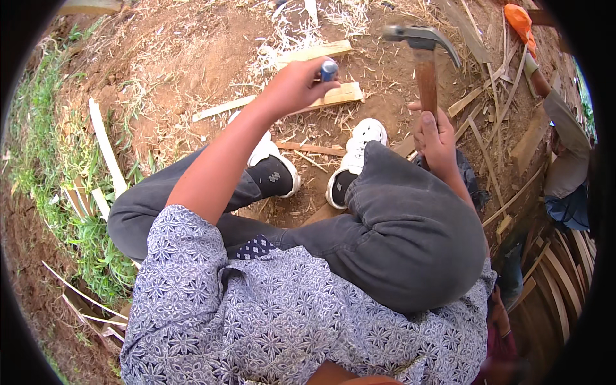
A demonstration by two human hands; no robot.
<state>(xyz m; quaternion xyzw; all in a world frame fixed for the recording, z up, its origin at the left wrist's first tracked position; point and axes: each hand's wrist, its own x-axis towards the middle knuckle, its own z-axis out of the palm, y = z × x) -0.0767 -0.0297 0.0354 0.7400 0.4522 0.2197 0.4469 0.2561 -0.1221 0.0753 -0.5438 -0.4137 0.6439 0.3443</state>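
Observation:
My left hand (298, 86) is closed round a chisel-like tool (328, 69) with a blue handle and a round metal end that points up. Its lower end is hidden behind my fingers. Below that hand a pale wooden block (345, 94) lies on the ground, and another wooden piece (324, 52) rests just beyond it. I cannot tell whether the tool touches the wood. On the right, my right hand (436, 138) grips the brown wooden handle of a claw hammer (426, 70). The hammer is raised upright, its metal head uppermost.
My white clogs (367, 136) stand on the dirt near the wood. Pale shavings (282, 48) lie beyond. Wooden strips (497, 128) are scattered at right, near another person's arm (568, 128) and an orange item (518, 22). Green plants (83, 237) grow at left.

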